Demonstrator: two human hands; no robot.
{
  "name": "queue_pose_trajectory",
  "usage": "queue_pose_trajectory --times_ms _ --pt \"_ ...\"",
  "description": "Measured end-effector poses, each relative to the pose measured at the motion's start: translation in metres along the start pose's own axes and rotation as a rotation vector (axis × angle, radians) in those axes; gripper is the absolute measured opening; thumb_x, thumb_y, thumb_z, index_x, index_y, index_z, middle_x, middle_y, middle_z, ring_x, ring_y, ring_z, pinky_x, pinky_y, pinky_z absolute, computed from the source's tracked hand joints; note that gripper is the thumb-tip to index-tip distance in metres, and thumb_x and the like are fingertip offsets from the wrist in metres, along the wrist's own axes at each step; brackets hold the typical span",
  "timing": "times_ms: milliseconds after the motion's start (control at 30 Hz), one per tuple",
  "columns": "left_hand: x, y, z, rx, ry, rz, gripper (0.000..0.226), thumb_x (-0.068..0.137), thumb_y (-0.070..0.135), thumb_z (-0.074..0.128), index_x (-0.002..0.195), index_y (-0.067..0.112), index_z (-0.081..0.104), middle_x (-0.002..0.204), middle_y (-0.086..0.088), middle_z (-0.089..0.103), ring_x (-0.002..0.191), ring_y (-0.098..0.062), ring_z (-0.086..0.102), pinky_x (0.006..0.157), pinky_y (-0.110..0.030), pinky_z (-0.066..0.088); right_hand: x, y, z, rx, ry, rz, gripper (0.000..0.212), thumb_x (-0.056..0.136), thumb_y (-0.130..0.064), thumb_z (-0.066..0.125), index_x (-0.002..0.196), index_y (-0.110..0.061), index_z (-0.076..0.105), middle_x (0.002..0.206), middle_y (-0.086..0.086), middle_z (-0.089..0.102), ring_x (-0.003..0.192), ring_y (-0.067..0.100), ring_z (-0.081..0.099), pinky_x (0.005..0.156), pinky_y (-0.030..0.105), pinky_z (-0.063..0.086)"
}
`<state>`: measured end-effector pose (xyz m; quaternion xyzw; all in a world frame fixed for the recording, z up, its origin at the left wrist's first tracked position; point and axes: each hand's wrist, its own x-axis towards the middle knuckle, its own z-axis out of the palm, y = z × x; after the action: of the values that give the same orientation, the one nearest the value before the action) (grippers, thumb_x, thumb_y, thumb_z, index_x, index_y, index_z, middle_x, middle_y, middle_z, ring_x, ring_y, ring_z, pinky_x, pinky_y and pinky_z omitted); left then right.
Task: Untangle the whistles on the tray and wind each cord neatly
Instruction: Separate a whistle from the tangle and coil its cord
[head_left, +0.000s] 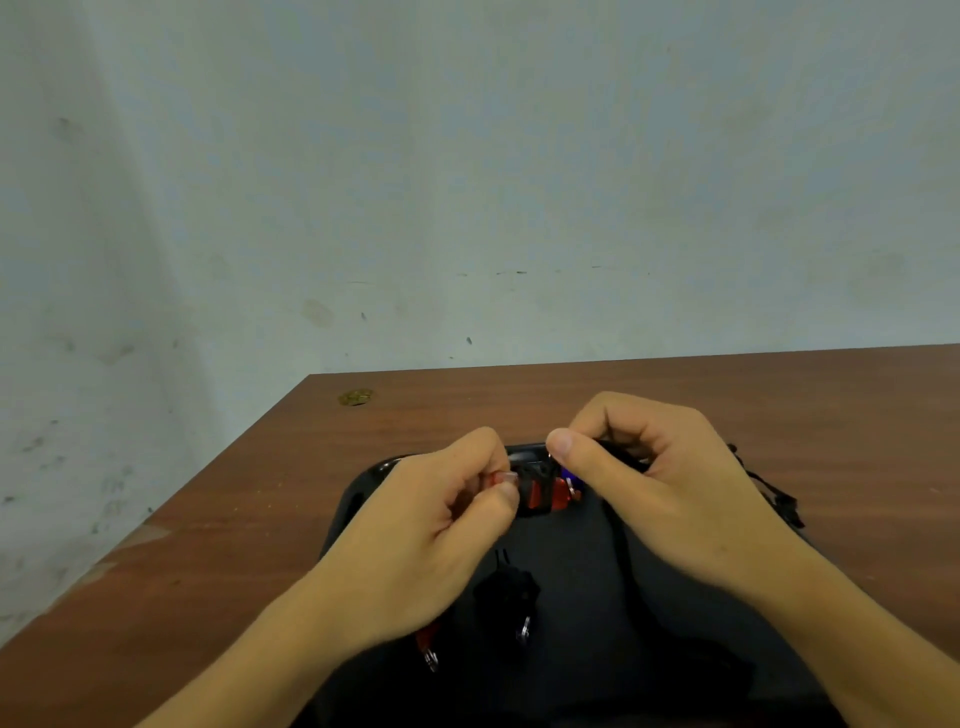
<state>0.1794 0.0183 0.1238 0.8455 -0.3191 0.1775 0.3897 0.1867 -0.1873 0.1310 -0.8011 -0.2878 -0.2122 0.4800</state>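
A black tray (582, 691) lies on the brown table near me. Above its far end my left hand (431, 535) pinches a red whistle (543, 493) wrapped in black cord. My right hand (654, 478) pinches the black cord (621, 454) beside it, and more cord trails down under that hand. A bit of a blue whistle (567, 474) shows between the hands. Lower on the tray lies a black whistle (506, 590) with a metal ring. Another red whistle (427, 636) peeks out under my left wrist.
The wooden table (675, 400) ends at its left edge close to the tray. A small yellowish object (356, 397) lies near the far left corner. More black cord (779, 496) hangs over the tray's right rim. A pale wall stands behind.
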Motion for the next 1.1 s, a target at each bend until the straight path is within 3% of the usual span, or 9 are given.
queue_pose_trajectory --times_ms 133,300,433,533,633,733,867,967,1100 --pt "-0.002 0.005 0.002 -0.199 -0.044 -0.018 0.019 0.094 0.033 0.047 0.079 0.022 0.05 0.058 -0.011 0.052 0.048 -0.02 0.053 0.053 -0.028 0.045 0.002 -0.004 0.0 0.188 -0.059 0.099 0.031 0.082 -0.049 0.06 0.07 -0.021 0.066 0.059 -0.006 0.059 0.052 0.003 0.049 0.054 0.014 0.041" --pt "0.0 0.004 0.001 -0.481 -0.1 -0.066 0.018 0.092 0.032 0.05 0.079 0.019 0.052 0.055 -0.01 0.048 0.047 -0.024 0.051 0.056 -0.031 0.048 0.001 -0.003 0.0 0.457 -0.113 0.317 0.034 0.078 -0.049 0.065 0.064 -0.018 0.061 0.065 0.019 0.037 0.052 0.018 0.027 0.046 0.022 0.025" --pt "0.0 0.007 0.003 -0.671 -0.113 -0.092 0.026 0.092 0.027 0.053 0.084 0.003 0.051 0.06 -0.008 0.045 0.048 -0.022 0.047 0.052 -0.031 0.048 0.0 -0.003 0.004 0.554 -0.112 0.424 0.036 0.074 -0.05 0.067 0.059 -0.019 0.058 0.057 0.002 0.036 0.044 0.006 0.028 0.041 0.016 0.027" --pt "-0.001 0.006 0.006 -0.743 -0.104 -0.117 0.024 0.093 0.028 0.053 0.084 0.006 0.053 0.062 -0.008 0.044 0.047 -0.021 0.046 0.051 -0.032 0.047 -0.001 0.0 0.009 0.606 -0.114 0.443 0.036 0.074 -0.05 0.065 0.062 -0.017 0.057 0.053 -0.002 0.034 0.042 0.006 0.025 0.04 0.015 0.025" --pt "0.0 0.01 0.008 -0.823 -0.041 -0.173 0.019 0.093 0.021 0.052 0.081 0.008 0.054 0.061 -0.007 0.042 0.046 -0.02 0.042 0.049 -0.032 0.045 -0.001 0.003 0.015 0.641 -0.11 0.411 0.032 0.086 -0.038 0.061 0.066 -0.012 0.06 0.051 -0.005 0.037 0.042 0.006 0.022 0.041 0.019 0.02" --pt "0.003 0.011 0.012 -0.82 0.063 -0.229 0.019 0.095 0.018 0.05 0.08 0.007 0.055 0.059 -0.007 0.042 0.044 -0.019 0.04 0.046 -0.031 0.044 -0.003 0.008 0.021 0.494 -0.108 0.345 0.036 0.096 -0.034 0.054 0.09 0.0 0.065 0.054 -0.007 0.046 0.042 0.002 0.032 0.042 0.016 0.027" --pt "0.006 0.008 0.013 -0.717 0.224 -0.308 0.023 0.1 0.01 0.046 0.079 0.005 0.054 0.059 -0.008 0.04 0.044 -0.02 0.036 0.043 -0.03 0.043 -0.007 0.006 0.026 0.109 -0.109 0.16 0.019 0.102 -0.026 0.052 0.092 -0.027 0.068 0.065 -0.012 0.059 0.059 0.0 0.055 0.061 0.012 0.042" --pt "0.009 0.001 0.012 -0.593 0.305 -0.327 0.023 0.1 0.008 0.047 0.079 0.0 0.05 0.058 -0.012 0.039 0.045 -0.024 0.037 0.044 -0.032 0.043 -0.009 0.005 0.025 -0.052 -0.123 0.113 0.013 0.1 -0.029 0.056 0.096 -0.03 0.068 0.075 -0.021 0.063 0.073 0.0 0.061 0.069 0.014 0.045" --pt "0.01 -0.008 0.008 -0.449 0.346 -0.378 0.024 0.098 0.012 0.051 0.075 0.006 0.053 0.054 -0.011 0.042 0.043 -0.022 0.041 0.051 -0.041 0.047 -0.01 -0.001 0.02 -0.19 -0.129 0.057 0.011 0.098 -0.032 0.059 0.093 -0.033 0.069 0.073 -0.035 0.059 0.074 -0.006 0.059 0.068 0.008 0.041"
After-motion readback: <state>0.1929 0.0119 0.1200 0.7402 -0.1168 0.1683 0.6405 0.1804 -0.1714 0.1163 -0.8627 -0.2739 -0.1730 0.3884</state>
